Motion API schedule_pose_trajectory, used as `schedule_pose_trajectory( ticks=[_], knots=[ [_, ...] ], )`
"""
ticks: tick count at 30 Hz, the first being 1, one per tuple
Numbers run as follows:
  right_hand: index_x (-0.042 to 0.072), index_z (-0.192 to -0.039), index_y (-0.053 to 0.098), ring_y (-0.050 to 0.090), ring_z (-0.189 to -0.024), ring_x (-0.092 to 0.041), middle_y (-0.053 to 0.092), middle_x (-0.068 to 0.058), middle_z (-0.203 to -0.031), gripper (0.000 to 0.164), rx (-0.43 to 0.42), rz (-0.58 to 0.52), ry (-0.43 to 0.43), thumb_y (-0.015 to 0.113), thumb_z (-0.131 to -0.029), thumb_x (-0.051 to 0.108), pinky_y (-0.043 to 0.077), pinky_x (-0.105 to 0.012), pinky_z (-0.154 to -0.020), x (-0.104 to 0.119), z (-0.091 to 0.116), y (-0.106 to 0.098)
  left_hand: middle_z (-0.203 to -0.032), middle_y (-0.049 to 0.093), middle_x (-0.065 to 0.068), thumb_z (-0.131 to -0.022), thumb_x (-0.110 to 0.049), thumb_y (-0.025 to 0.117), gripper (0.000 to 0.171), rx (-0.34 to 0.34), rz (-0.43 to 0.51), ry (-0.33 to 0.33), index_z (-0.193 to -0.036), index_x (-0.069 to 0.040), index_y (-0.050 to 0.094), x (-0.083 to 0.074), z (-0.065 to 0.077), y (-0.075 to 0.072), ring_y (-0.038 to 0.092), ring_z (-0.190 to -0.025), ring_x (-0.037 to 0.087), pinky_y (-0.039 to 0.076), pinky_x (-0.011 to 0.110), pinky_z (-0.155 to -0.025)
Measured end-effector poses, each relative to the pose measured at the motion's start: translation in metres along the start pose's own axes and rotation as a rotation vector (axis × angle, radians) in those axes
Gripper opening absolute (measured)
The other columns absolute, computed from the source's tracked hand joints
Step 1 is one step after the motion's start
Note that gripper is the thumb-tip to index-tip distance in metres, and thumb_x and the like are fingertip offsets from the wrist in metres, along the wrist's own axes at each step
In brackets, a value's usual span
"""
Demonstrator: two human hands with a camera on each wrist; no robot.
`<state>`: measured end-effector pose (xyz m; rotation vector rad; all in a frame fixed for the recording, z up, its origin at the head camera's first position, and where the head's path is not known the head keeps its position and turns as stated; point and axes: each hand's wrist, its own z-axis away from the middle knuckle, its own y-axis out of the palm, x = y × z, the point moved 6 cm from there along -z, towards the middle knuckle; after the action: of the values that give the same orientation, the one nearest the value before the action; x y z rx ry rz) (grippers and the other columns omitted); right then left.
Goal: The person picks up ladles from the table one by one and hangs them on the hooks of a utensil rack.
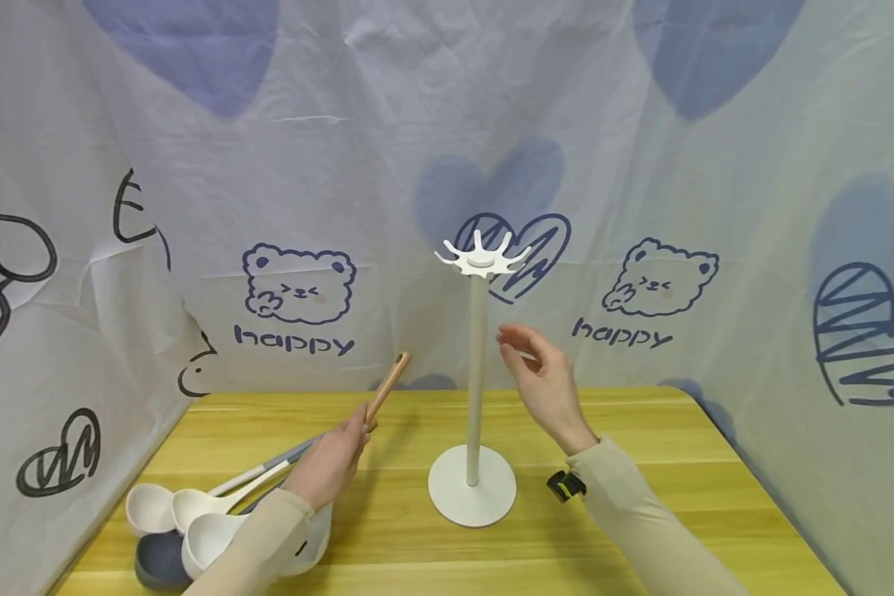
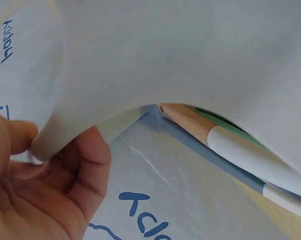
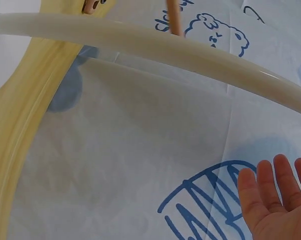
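My left hand (image 1: 331,463) grips a kitchen utensil by its wooden handle (image 1: 389,385), which points up and away to the right. A broad white head (image 1: 314,542) shows below the wrist; in the left wrist view, a large pale surface (image 2: 180,55) close to the camera tapers toward the fingers. Right of centre stands a white utensil rack (image 1: 477,356) with a round base, a pole and a crown of hooks on top. Beside the pole, on its right, my right hand (image 1: 547,381) is raised with fingers loosely bent, holding nothing; the right wrist view shows its fingers (image 3: 283,190) below the pole.
At the left of the wooden table (image 1: 603,530) lie several utensils, among them white ladles or spoons (image 1: 209,542) and a dark grey ladle (image 1: 160,561). A patterned cloth (image 1: 387,207) hangs behind and at both sides of the table.
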<state>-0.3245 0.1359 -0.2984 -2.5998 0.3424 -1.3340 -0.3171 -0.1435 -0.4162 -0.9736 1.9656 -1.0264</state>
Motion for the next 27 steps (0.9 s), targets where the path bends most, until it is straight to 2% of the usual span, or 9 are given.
schedule_pose_trajectory(
  ticks=[3, 6, 11, 16, 19, 23, 27],
  knots=[
    [0.003, -0.124, 0.057, 0.056, -0.11, -0.025, 0.062, -0.017, -0.12, 0.03, 0.006, 0.003, 0.008, 0.054, -0.097, 0.015, 0.048, -0.046, -0.095, 0.015, 0.003, 0.0, -0.089, 0.066, 0.009, -0.097, -0.011, 0.051, 0.035, -0.035, 0.027, -0.024, -0.13, -0.003, 0.041, -0.002, -0.003, -0.004, 0.054, -0.058, 0.015, 0.046, 0.025, -0.041],
    [-0.002, -0.124, 0.056, 0.055, -0.111, -0.03, 0.06, -0.022, -0.121, 0.029, 0.013, 0.005, 0.021, 0.053, -0.096, 0.008, 0.047, -0.049, -0.096, 0.029, 0.006, -0.001, -0.08, 0.059, 0.006, -0.098, -0.013, 0.05, 0.029, -0.066, 0.061, -0.039, -0.125, -0.006, 0.041, -0.004, -0.006, -0.009, 0.049, -0.055, 0.013, 0.045, 0.024, -0.04],
    [-0.004, -0.124, 0.055, 0.054, -0.112, -0.031, 0.06, -0.024, -0.122, 0.029, 0.015, 0.011, 0.021, 0.052, -0.096, 0.007, 0.047, -0.048, -0.096, 0.03, 0.006, -0.002, -0.08, 0.054, 0.006, -0.098, -0.013, 0.051, 0.04, -0.101, 0.094, -0.039, -0.134, -0.005, 0.036, -0.007, -0.008, -0.014, 0.051, -0.059, 0.015, 0.05, 0.027, -0.046],
    [-0.005, -0.123, 0.056, 0.055, -0.112, -0.029, 0.06, -0.023, -0.122, 0.029, 0.011, 0.031, 0.019, 0.051, -0.097, 0.007, 0.047, -0.049, -0.096, 0.027, 0.007, -0.005, -0.086, 0.056, 0.009, -0.097, -0.011, 0.053, 0.042, -0.12, 0.127, -0.03, -0.135, -0.006, 0.036, -0.012, -0.01, -0.019, 0.053, -0.066, 0.017, 0.054, 0.033, -0.053],
    [-0.002, -0.124, 0.056, 0.056, -0.11, -0.027, 0.061, -0.021, -0.122, 0.029, 0.004, 0.03, 0.014, 0.051, -0.098, 0.01, 0.048, -0.049, -0.095, 0.014, 0.004, -0.008, -0.088, 0.058, 0.009, -0.096, -0.008, 0.053, 0.044, -0.126, 0.16, -0.007, -0.137, -0.005, 0.037, -0.017, -0.011, -0.021, 0.052, -0.068, 0.016, 0.053, 0.032, -0.054],
    [0.004, -0.124, 0.058, 0.058, -0.107, -0.021, 0.063, -0.015, -0.121, 0.03, 0.005, 0.008, 0.011, 0.053, -0.097, 0.017, 0.049, -0.044, -0.094, -0.005, -0.001, -0.008, -0.082, 0.057, 0.006, -0.094, -0.005, 0.055, 0.049, -0.108, 0.222, 0.006, -0.139, -0.006, 0.036, -0.021, -0.012, -0.021, 0.051, -0.061, 0.011, 0.05, 0.026, -0.048],
    [0.005, -0.122, 0.059, 0.059, -0.105, -0.018, 0.063, -0.014, -0.12, 0.029, 0.025, -0.014, -0.001, 0.054, -0.097, 0.018, 0.051, -0.041, -0.093, -0.006, -0.001, -0.007, -0.074, 0.051, 0.001, -0.093, -0.005, 0.056, 0.05, -0.078, 0.266, -0.011, -0.139, -0.01, 0.036, -0.022, -0.011, -0.019, 0.049, -0.052, 0.007, 0.046, 0.02, -0.04]
  ],
)
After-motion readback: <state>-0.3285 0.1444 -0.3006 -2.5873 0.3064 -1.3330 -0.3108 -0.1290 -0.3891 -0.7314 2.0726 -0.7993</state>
